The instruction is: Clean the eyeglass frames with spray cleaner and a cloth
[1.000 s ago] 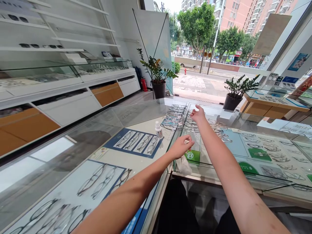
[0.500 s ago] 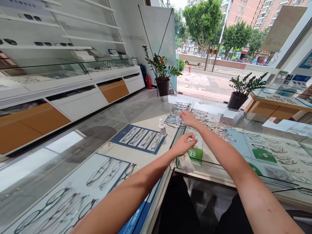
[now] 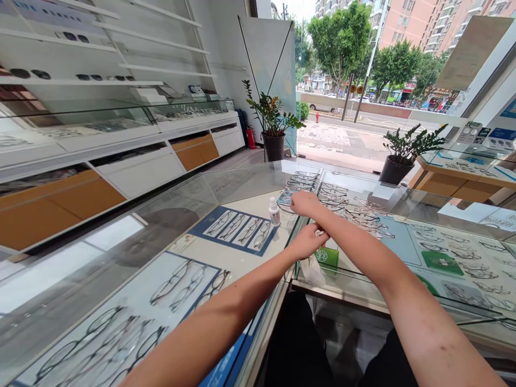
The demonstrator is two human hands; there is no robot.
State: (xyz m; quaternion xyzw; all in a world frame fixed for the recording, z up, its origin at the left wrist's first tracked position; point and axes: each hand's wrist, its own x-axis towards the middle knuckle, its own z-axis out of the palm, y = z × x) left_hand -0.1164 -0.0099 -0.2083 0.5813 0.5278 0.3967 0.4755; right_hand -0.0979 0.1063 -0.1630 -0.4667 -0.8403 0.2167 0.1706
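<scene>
My left hand (image 3: 308,242) is closed on a white tissue (image 3: 313,271), whose loose end hangs below the fingers at the counter's corner. Farther out, my right hand (image 3: 305,203) is also closed, over the glass top beside several eyeglass frames (image 3: 287,196). What its fingers pinch, if anything, is hidden. The right forearm passes just beyond the left fingertips. A small white bottle (image 3: 274,213) stands upright on the glass, left of both hands. Close to my left hand is a green card with a white logo (image 3: 327,259).
The glass display counter (image 3: 278,301) holds rows of eyeglasses (image 3: 300,180) and a blue tray with spectacles (image 3: 234,229). Potted plants (image 3: 274,146) stand beyond it. Along the left wall runs another showcase (image 3: 137,172) under shelves with sunglasses. My legs are under the counter's edge.
My right hand has moved a little left and nearer to me, toward the bottle. My left hand stays almost in place with the tissue. The view has shifted slightly.
</scene>
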